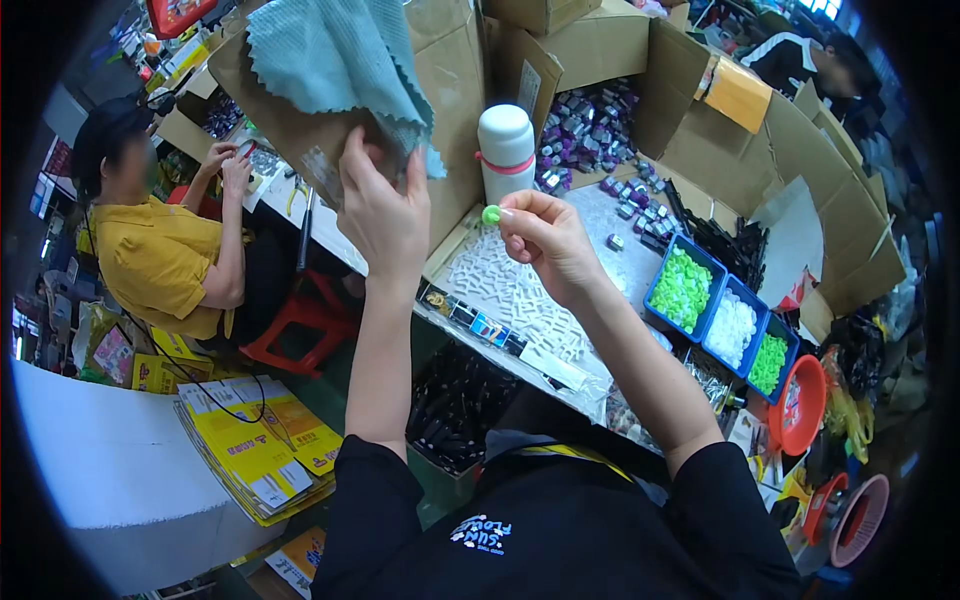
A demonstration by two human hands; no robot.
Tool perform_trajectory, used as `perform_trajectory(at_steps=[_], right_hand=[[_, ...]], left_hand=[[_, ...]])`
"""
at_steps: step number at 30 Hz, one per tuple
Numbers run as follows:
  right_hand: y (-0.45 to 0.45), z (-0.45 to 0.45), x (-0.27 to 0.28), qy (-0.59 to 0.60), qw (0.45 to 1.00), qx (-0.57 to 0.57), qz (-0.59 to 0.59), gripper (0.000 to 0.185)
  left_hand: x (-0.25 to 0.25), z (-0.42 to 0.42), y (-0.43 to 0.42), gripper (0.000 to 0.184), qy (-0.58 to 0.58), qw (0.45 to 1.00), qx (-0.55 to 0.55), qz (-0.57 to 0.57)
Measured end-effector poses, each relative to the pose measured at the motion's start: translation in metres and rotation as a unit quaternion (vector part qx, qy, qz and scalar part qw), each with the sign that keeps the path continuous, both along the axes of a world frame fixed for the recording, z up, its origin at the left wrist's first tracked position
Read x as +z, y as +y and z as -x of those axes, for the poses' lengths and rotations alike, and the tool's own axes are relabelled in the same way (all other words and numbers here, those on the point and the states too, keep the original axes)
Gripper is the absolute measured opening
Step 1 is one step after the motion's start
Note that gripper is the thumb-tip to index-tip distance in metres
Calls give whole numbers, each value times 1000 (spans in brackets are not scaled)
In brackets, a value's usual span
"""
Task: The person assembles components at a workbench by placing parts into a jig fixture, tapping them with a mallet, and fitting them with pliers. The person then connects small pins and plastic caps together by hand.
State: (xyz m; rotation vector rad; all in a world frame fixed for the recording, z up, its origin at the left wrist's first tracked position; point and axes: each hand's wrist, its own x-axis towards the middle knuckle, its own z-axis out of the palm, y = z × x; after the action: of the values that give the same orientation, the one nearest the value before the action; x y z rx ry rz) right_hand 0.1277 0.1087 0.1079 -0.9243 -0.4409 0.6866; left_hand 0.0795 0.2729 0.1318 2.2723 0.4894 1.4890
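My right hand (550,240) pinches a small bright green plastic piece (491,215) between thumb and fingertips, just in front of a white bottle (507,135) with a pink-red band. Raised to the left of it, my left hand (385,210) has its thumb and fingers apart. Its fingertips are at the lower edge of a light blue-green cloth (325,55) hanging over a cardboard flap; whether they touch it I cannot tell. Below my hands, many small white plastic parts (510,290) lie spread on the table.
Blue trays hold green pieces (685,285), white pieces (735,325) and more green pieces (769,362). Purple-and-silver parts (590,130) are heaped in a cardboard box (720,140). A person in a yellow shirt (160,260) sits left, beside a red stool (300,330). A red basin (800,405) stands right.
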Motion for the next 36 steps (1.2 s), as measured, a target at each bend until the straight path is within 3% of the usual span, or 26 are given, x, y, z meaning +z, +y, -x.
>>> perform_trajectory(at_steps=[2, 4, 6, 7, 8, 10, 11, 15, 17, 18, 19, 20, 22, 23, 24, 25, 26, 28, 29, 30, 32, 34, 35, 36], right_hand=[[-2, -1, -1, -5, 1000, -10, 2, 13], [-4, -3, -2, -8, 1000, -23, 4, 13], [-4, -7, -2, -46, 997, -61, 8, 12], [-3, -10, 0, -57, 995, -78, 14, 13], [-1, -12, 3, -74, 993, -94, 21, 14], [9, -10, 9, -117, 984, -129, 32, 14], [15, -8, 10, -150, 979, -133, 32, 13], [20, -2, 20, -235, 962, -128, 52, 11], [23, 1, 11, -233, 962, -141, -3, 9], [21, 3, 7, -238, 959, -150, -42, 8], [12, 7, 9, -245, 954, -167, -31, 8], [-6, 14, 13, -215, 963, -160, -18, 8], [-55, 27, 17, -298, 918, -253, 65, 8], [-80, 29, 8, -334, 883, -323, 69, 8], [-109, 33, -7, -372, 842, -385, 71, 8], [-145, 40, -18, -401, 785, -446, 157, 4], [-180, 54, -27, -302, 801, -474, 205, 3], [-251, 76, -52, -215, 722, -561, 343, 6], [-286, 84, -70, -173, 700, -614, 323, 4], [-310, 95, -71, -150, 639, -661, 364, 8], [-355, 104, -85, -149, 590, -700, 374, 7], [-377, 103, -82, -162, 552, -673, 465, 12], [-385, 102, -74, -170, 550, -611, 544, 26], [-390, 97, -75, -168, 552, -611, 542, 26]], left_hand=[[1, -6, 11, 26, 89, 994, 46, -47], [4, -6, 14, 18, 86, 993, 48, -63], [9, 4, 11, 18, 70, 983, -141, 99], [11, 11, 6, 15, 80, 946, -219, 227], [10, 14, 2, 15, 82, 944, -225, 225], [7, 20, -2, 11, 12, 822, -409, 396], [10, 21, -6, 11, 21, 798, -442, 410], [10, 24, 5, 16, 25, 823, -443, 355], [4, 24, 12, 23, 16, 822, -428, 375], [-1, 22, 21, 26, 40, 836, -410, 362], [-8, 20, 32, 27, 68, 884, -345, 308], [-12, 20, 31, 26, 57, 888, -337, 308], [-36, 21, 50, 27, 21, 936, -253, 243], [-32, 28, 31, 36, 35, 976, -176, 126], [-32, 34, 19, 44, 44, 989, -102, 95], [-30, 40, 9, 45, 40, 996, -71, 27], [-36, 45, 4, 45, 22, 998, -57, -9], [-51, 55, 5, 42, -4, 997, -33, -71], [-59, 58, 5, 42, -3, 997, -35, -69], [-66, 60, 3, 40, -6, 997, -57, -54], [-77, 60, -3, 39, -6, 996, -80, -40], [-83, 53, -11, 37, -37, 983, -180, 22], [-81, 51, -19, 39, -35, 978, -201, 53], [-80, 49, -27, 39, -38, 974, -214, 70]])
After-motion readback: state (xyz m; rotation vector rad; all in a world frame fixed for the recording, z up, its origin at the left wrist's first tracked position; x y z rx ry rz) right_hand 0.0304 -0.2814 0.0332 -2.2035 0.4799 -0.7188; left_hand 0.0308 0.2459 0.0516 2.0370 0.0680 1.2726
